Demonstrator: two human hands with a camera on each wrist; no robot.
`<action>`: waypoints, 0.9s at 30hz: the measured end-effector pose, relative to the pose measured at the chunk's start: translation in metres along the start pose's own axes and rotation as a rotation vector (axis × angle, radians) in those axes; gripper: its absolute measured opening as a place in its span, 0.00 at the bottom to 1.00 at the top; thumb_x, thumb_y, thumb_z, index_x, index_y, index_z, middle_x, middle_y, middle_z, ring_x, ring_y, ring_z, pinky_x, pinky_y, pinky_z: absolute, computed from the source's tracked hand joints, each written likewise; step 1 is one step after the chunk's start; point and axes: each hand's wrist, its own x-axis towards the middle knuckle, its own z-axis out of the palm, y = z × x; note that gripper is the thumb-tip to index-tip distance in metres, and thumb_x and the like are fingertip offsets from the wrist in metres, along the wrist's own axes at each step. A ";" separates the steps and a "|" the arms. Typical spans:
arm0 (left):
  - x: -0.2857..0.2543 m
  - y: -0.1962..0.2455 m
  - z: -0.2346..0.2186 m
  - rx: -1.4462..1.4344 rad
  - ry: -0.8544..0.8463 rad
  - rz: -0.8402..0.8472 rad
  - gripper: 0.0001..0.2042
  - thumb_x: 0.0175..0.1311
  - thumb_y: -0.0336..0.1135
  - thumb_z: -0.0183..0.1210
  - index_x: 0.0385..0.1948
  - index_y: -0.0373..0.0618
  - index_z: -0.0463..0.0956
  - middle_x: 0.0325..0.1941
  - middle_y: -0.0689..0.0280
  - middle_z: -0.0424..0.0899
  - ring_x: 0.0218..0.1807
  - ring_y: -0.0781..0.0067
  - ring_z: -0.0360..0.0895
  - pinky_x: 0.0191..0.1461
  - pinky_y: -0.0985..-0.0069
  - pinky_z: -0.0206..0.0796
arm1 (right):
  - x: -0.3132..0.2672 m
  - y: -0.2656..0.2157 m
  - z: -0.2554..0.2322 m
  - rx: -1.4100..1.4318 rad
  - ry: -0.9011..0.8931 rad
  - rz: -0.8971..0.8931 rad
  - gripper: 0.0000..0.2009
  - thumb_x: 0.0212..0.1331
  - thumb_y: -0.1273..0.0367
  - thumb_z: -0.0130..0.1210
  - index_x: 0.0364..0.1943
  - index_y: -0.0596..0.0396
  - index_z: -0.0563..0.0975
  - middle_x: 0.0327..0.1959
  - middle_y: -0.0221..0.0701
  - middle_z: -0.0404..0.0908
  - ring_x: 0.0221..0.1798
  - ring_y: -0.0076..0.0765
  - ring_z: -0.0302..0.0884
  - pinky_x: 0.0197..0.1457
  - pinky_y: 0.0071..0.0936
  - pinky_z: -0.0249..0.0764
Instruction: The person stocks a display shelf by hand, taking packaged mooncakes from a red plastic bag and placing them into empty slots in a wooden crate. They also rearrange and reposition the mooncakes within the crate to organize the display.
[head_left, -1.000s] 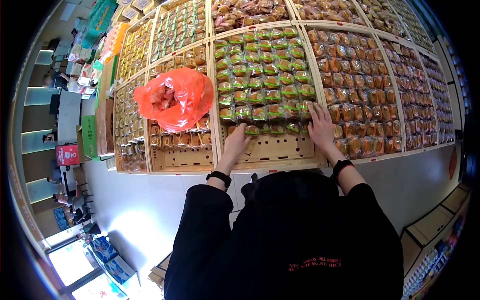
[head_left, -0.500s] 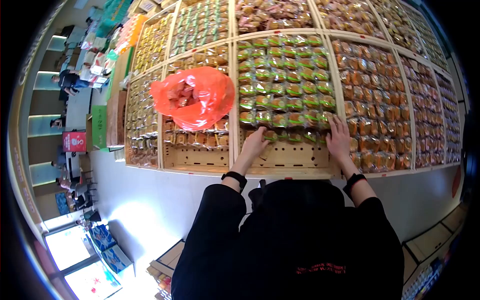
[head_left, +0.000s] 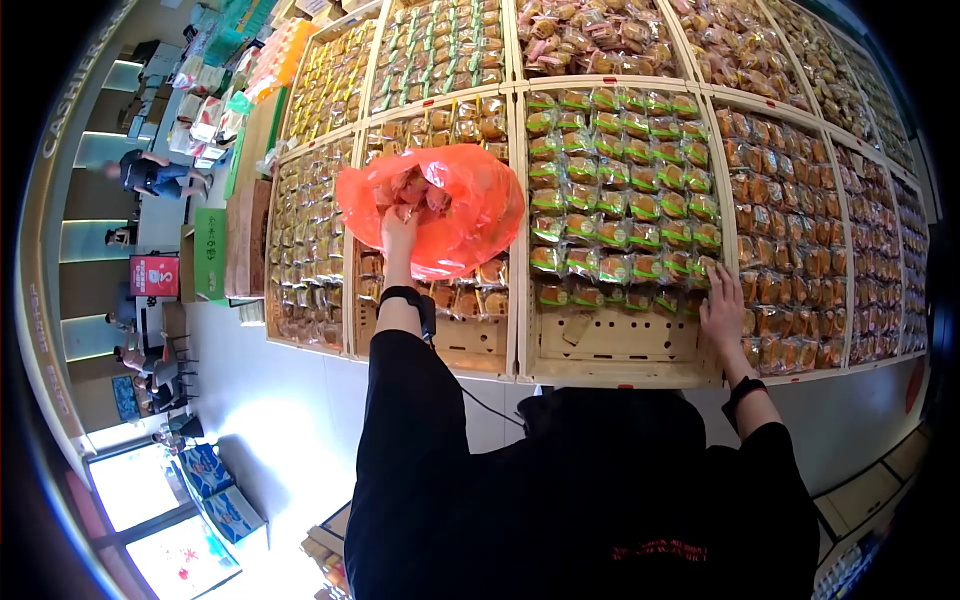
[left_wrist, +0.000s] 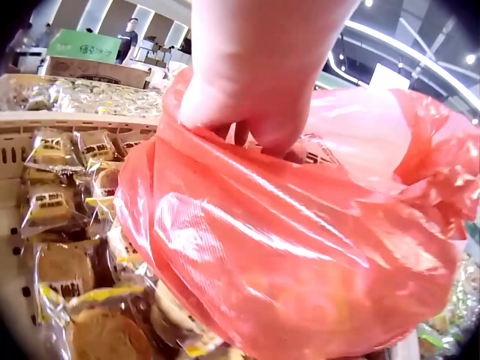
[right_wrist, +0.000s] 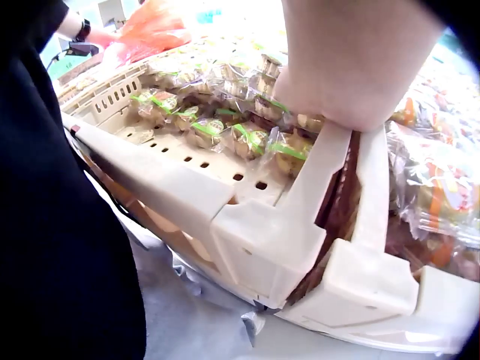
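A red plastic bag (head_left: 470, 220) stands with its mouth spread over a crate of small wrapped pastries on the left. Inside the mouth lie wrapped packets (head_left: 408, 187). My left hand (head_left: 398, 235) reaches down into the bag; in the left wrist view the red film (left_wrist: 262, 240) hides its fingertips, so I cannot tell whether it pinches a packet. My right hand (head_left: 722, 310) rests with fingers extended at the right edge of the middle crate, over the divider and the nearest green-labelled pastries (head_left: 625, 235). These lie in rows in clear wrappers.
The front of the middle crate shows its perforated floor (head_left: 625, 333), with a small tan piece (head_left: 577, 328) on it. Orange-labelled pastries (head_left: 780, 220) fill the crate to the right. Raised wooden-coloured dividers (head_left: 521, 240) separate the crates. Behind, further crates hold more packets.
My left hand has left the front row of green-labelled pastries and moved left into the red bag. The right hand stays at the crate's right edge. The head view has shifted left.
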 end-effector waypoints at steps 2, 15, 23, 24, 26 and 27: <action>0.009 -0.016 0.017 0.075 -0.122 0.052 0.26 0.49 0.45 0.59 0.49 0.40 0.67 0.43 0.48 0.74 0.42 0.48 0.73 0.47 0.63 0.66 | -0.001 0.001 0.004 -0.003 -0.007 0.006 0.29 0.45 0.73 0.49 0.58 0.51 0.62 0.58 0.35 0.61 0.64 0.43 0.53 0.65 0.38 0.54; -0.039 0.019 -0.030 -0.609 0.167 -0.283 0.10 0.56 0.36 0.55 0.34 0.39 0.72 0.32 0.60 0.78 0.34 0.64 0.75 0.37 0.69 0.66 | 0.001 -0.001 0.000 0.007 -0.023 0.013 0.29 0.44 0.73 0.49 0.57 0.50 0.62 0.57 0.36 0.62 0.64 0.45 0.53 0.65 0.39 0.54; -0.141 0.111 -0.054 -1.474 -0.051 -0.486 0.10 0.63 0.32 0.49 0.42 0.38 0.70 0.38 0.66 0.77 0.36 0.78 0.73 0.41 0.83 0.67 | 0.001 0.000 -0.001 0.034 0.001 -0.017 0.29 0.45 0.72 0.50 0.58 0.50 0.62 0.58 0.37 0.62 0.63 0.45 0.53 0.66 0.38 0.53; -0.156 0.123 -0.052 -1.499 -0.105 -0.509 0.10 0.63 0.32 0.49 0.43 0.38 0.69 0.39 0.66 0.77 0.36 0.78 0.73 0.42 0.85 0.66 | -0.001 0.000 -0.002 0.033 0.000 -0.010 0.29 0.45 0.72 0.50 0.58 0.50 0.62 0.58 0.37 0.62 0.63 0.44 0.54 0.66 0.38 0.52; -0.185 0.149 -0.042 -1.542 -0.270 -0.547 0.10 0.60 0.30 0.52 0.43 0.41 0.69 0.38 0.67 0.76 0.35 0.82 0.73 0.40 0.85 0.67 | -0.002 0.003 0.000 0.025 0.017 -0.023 0.28 0.46 0.71 0.50 0.58 0.50 0.62 0.58 0.36 0.62 0.63 0.44 0.54 0.66 0.37 0.52; -0.197 0.155 -0.032 -1.442 -0.400 -0.551 0.10 0.60 0.29 0.52 0.43 0.41 0.69 0.38 0.67 0.76 0.35 0.81 0.73 0.40 0.84 0.68 | -0.001 0.003 0.000 0.032 0.019 -0.021 0.28 0.45 0.71 0.50 0.58 0.49 0.62 0.58 0.36 0.62 0.63 0.44 0.54 0.66 0.37 0.52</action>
